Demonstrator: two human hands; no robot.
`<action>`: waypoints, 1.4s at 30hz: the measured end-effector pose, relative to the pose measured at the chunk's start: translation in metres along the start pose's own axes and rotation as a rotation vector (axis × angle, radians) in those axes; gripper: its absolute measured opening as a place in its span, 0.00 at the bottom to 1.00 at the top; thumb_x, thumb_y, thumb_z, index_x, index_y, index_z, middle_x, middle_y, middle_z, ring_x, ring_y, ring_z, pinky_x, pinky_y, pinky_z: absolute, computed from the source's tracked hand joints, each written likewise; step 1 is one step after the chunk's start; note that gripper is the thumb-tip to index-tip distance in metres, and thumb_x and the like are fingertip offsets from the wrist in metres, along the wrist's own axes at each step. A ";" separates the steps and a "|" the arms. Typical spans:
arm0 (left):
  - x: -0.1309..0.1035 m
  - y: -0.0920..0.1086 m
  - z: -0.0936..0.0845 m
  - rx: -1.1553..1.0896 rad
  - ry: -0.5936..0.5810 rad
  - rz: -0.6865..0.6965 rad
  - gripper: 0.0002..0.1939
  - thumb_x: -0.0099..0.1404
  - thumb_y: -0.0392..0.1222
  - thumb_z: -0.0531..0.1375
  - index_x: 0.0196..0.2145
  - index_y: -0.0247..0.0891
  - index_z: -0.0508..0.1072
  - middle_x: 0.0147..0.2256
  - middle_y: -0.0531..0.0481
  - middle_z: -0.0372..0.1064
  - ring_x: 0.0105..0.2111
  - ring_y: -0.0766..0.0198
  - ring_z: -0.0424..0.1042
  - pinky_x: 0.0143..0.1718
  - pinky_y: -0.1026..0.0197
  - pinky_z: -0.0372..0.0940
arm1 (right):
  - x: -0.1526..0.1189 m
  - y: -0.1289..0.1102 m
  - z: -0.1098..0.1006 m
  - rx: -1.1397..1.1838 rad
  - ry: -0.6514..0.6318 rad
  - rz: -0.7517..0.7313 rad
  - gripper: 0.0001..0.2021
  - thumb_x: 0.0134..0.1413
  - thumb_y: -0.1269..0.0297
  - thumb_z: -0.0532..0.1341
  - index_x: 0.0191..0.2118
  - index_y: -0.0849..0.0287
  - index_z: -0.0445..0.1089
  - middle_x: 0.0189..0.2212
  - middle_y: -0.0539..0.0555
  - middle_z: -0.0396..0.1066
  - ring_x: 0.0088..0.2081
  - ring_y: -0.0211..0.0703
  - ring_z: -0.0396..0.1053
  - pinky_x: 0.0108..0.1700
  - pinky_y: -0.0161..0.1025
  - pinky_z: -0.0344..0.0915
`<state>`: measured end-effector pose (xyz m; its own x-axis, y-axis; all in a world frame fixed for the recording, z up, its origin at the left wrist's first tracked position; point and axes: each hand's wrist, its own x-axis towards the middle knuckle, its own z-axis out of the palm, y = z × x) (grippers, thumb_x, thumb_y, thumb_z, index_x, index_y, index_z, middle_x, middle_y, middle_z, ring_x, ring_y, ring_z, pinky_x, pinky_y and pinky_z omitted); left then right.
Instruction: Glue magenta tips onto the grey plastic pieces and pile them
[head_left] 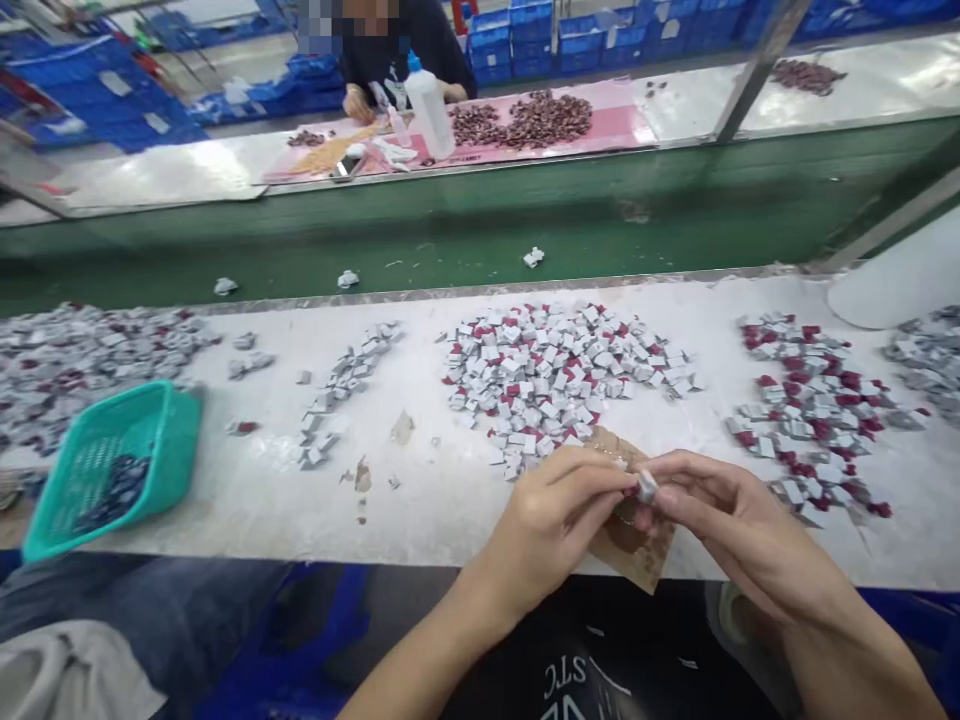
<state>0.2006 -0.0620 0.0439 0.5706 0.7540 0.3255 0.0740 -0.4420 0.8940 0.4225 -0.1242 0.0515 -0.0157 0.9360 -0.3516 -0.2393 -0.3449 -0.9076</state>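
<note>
Between the fingertips of both hands is a small light-grey plastic part (646, 486). My left hand (555, 515) pinches its left side, where a bit of dark red shows. Closed on its right side is my right hand (720, 505). Under the hands lies a brown piece of cardboard (645, 565) with small bits on it, partly covered by my fingers. Just beyond is a large heap of grey and dark red parts (555, 365). Another heap of grey and red parts (814, 410) lies to the right of my right hand.
A teal basket (184, 440) with dark pieces stands at the left, near a grey heap (90, 350). A row of grey parts (349, 375) runs across the left middle. Over a green belt (450, 225), a person (409, 45) sits by a white bottle (430, 110).
</note>
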 end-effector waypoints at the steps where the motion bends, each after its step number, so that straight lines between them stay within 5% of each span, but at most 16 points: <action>1: -0.008 -0.002 -0.006 0.054 0.005 -0.021 0.11 0.82 0.36 0.65 0.57 0.45 0.82 0.52 0.44 0.85 0.52 0.57 0.85 0.53 0.53 0.80 | -0.002 0.002 -0.002 -0.049 0.006 0.005 0.15 0.60 0.49 0.82 0.45 0.54 0.90 0.36 0.61 0.89 0.37 0.55 0.90 0.41 0.41 0.88; 4: -0.032 -0.017 -0.044 0.361 0.179 -0.211 0.12 0.82 0.40 0.64 0.59 0.45 0.81 0.53 0.43 0.83 0.54 0.52 0.82 0.58 0.48 0.78 | -0.009 0.013 -0.013 -0.243 0.159 -0.048 0.18 0.54 0.45 0.83 0.42 0.52 0.91 0.43 0.63 0.91 0.44 0.62 0.91 0.44 0.43 0.89; 8: -0.061 -0.048 -0.129 0.980 0.539 -0.601 0.17 0.77 0.45 0.61 0.57 0.35 0.81 0.54 0.29 0.76 0.61 0.31 0.73 0.67 0.27 0.67 | -0.020 0.031 -0.040 -0.472 0.518 -0.149 0.21 0.47 0.38 0.81 0.36 0.49 0.90 0.38 0.59 0.90 0.39 0.64 0.90 0.38 0.45 0.88; 11: -0.075 -0.065 -0.177 1.191 0.593 -0.747 0.22 0.76 0.49 0.58 0.55 0.30 0.82 0.59 0.20 0.71 0.66 0.20 0.66 0.66 0.20 0.61 | -0.022 0.040 -0.057 -0.650 0.685 -0.148 0.18 0.46 0.39 0.78 0.36 0.46 0.90 0.39 0.57 0.90 0.45 0.68 0.89 0.44 0.52 0.88; 14: -0.080 -0.071 -0.197 1.190 0.589 -0.761 0.18 0.76 0.49 0.57 0.46 0.34 0.82 0.55 0.22 0.74 0.64 0.19 0.67 0.61 0.20 0.62 | -0.021 0.045 -0.062 -0.682 0.755 -0.135 0.17 0.48 0.41 0.76 0.37 0.47 0.90 0.39 0.56 0.90 0.46 0.67 0.89 0.48 0.55 0.88; 19: -0.073 -0.066 -0.189 1.072 0.557 -0.703 0.14 0.74 0.54 0.58 0.39 0.42 0.77 0.40 0.39 0.76 0.54 0.29 0.76 0.56 0.32 0.67 | -0.028 0.043 -0.041 -0.549 0.657 -0.220 0.13 0.57 0.49 0.79 0.42 0.49 0.91 0.41 0.56 0.90 0.41 0.59 0.89 0.44 0.48 0.88; 24: -0.053 -0.054 -0.142 0.729 0.580 -0.762 0.15 0.64 0.58 0.69 0.41 0.46 0.80 0.38 0.51 0.81 0.31 0.53 0.75 0.42 0.47 0.71 | -0.036 0.039 -0.010 -0.555 0.428 -0.407 0.07 0.69 0.59 0.75 0.49 0.46 0.91 0.48 0.55 0.90 0.48 0.58 0.89 0.51 0.50 0.89; 30: -0.040 -0.054 -0.096 0.596 0.494 -0.728 0.17 0.63 0.58 0.69 0.40 0.44 0.83 0.36 0.49 0.79 0.32 0.55 0.74 0.40 0.51 0.73 | -0.039 0.038 0.002 -0.646 0.347 -0.511 0.10 0.71 0.69 0.72 0.50 0.47 0.90 0.45 0.53 0.91 0.46 0.54 0.90 0.51 0.48 0.89; 35: -0.045 -0.057 -0.097 0.512 0.467 -0.753 0.18 0.65 0.59 0.67 0.43 0.43 0.83 0.44 0.43 0.85 0.43 0.47 0.83 0.52 0.46 0.79 | -0.039 0.038 0.003 -0.665 0.333 -0.499 0.09 0.72 0.69 0.71 0.49 0.48 0.89 0.44 0.53 0.90 0.46 0.53 0.89 0.50 0.48 0.89; 38: -0.044 -0.060 -0.107 0.491 0.430 -0.805 0.23 0.60 0.59 0.70 0.46 0.42 0.84 0.43 0.43 0.85 0.43 0.45 0.84 0.52 0.43 0.80 | -0.038 0.038 0.002 -0.630 0.328 -0.467 0.09 0.71 0.68 0.72 0.48 0.48 0.89 0.43 0.53 0.90 0.45 0.52 0.89 0.50 0.47 0.88; 42: -0.036 -0.053 -0.114 0.510 0.344 -0.875 0.19 0.55 0.59 0.73 0.39 0.44 0.85 0.38 0.43 0.85 0.42 0.41 0.84 0.55 0.38 0.80 | -0.034 0.035 -0.002 -0.441 0.366 -0.374 0.06 0.71 0.63 0.73 0.47 0.47 0.90 0.43 0.54 0.89 0.44 0.51 0.87 0.48 0.45 0.86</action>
<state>0.0829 -0.0104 0.0197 -0.1018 0.9687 -0.2264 0.7247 0.2281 0.6502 0.4161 -0.1686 0.0311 0.3391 0.9405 0.0196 0.2547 -0.0718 -0.9643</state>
